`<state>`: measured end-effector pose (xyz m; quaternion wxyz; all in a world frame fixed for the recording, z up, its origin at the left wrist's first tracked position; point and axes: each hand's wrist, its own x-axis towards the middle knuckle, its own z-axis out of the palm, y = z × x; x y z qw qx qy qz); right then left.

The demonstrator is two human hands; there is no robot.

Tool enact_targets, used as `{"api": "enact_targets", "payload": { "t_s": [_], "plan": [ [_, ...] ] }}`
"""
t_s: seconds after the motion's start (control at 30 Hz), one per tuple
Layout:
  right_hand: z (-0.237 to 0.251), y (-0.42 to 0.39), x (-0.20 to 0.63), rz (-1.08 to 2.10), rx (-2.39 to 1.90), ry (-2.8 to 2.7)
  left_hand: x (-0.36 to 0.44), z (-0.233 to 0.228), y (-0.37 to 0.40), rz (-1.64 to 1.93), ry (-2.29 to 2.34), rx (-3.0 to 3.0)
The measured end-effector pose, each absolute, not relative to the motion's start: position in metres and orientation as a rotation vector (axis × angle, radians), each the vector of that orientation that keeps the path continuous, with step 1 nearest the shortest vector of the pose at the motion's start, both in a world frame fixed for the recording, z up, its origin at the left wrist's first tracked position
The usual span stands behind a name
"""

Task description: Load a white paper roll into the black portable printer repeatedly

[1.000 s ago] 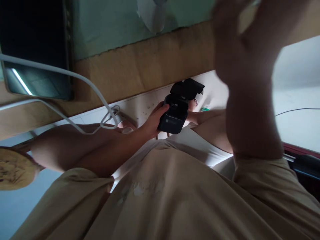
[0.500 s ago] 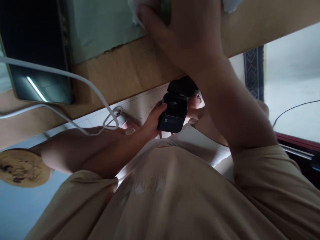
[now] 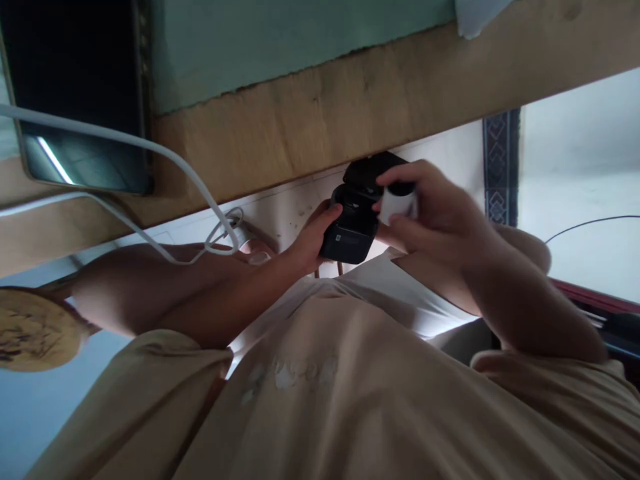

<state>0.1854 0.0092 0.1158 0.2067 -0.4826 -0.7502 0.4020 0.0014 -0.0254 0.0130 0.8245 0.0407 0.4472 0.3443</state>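
Above my lap, just past the table's edge, my left hand grips a black case by its left side. The case's hinged lid is swung up, and its dark hollow faces me. My right hand pinches a small white object with a black end between thumb and fingers, close to the right side of the case. Its exact kind is not clear. From this angle I cannot tell whether the white object touches the case.
A dark-screened phone or tablet lies on the wooden table, beside a green mat. A white cable loops over the edge. Something white sits at the top right. A round wooden seat is at the left.
My right hand has come down from the tabletop to the case, bringing the white object with it. My left hand still holds the case in nearly the same place.
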Motion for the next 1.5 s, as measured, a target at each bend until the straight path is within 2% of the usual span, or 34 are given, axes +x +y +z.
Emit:
{"api": "enact_targets", "payload": {
  "t_s": [0.17, 0.43, 0.67, 0.83, 0.93, 1.07, 1.2, 1.4, 1.5],
  "plan": [
    [0.072, 0.008, 0.181, 0.702, -1.367, -2.386, 0.004, 0.011, -0.026, 0.75, 0.957, 0.121],
    [0.044, 0.009, 0.189, 0.458, -1.515, -2.425, 0.008, 0.004, -0.021, 0.797, 0.953, 0.122],
    [0.044, 0.0, 0.184, 0.504, -1.372, -2.38, 0.007, 0.006, -0.018, 0.789, 0.929, 0.138],
    [0.056, -0.006, 0.185, 0.726, -1.217, -2.354, 0.004, 0.011, -0.02, 0.719, 0.941, 0.2],
    [0.06, -0.006, 0.19, 0.887, -1.329, -2.112, 0.004, 0.011, -0.02, 0.736, 0.963, 0.199],
    [0.052, -0.001, 0.198, 0.841, -1.737, -1.658, 0.005, 0.008, -0.02, 0.741, 0.972, 0.197],
    [0.041, 0.008, 0.199, 1.055, -1.748, -1.357, 0.006, 0.008, -0.02, 0.751, 0.955, 0.232],
    [0.032, 0.013, 0.2, 1.14, -1.752, -1.294, 0.007, 0.009, -0.023, 0.71, 0.947, 0.239],
    [0.028, 0.006, 0.202, 1.206, -1.702, -1.527, 0.005, 0.01, -0.023, 0.73, 0.945, 0.232]
  ]
}}
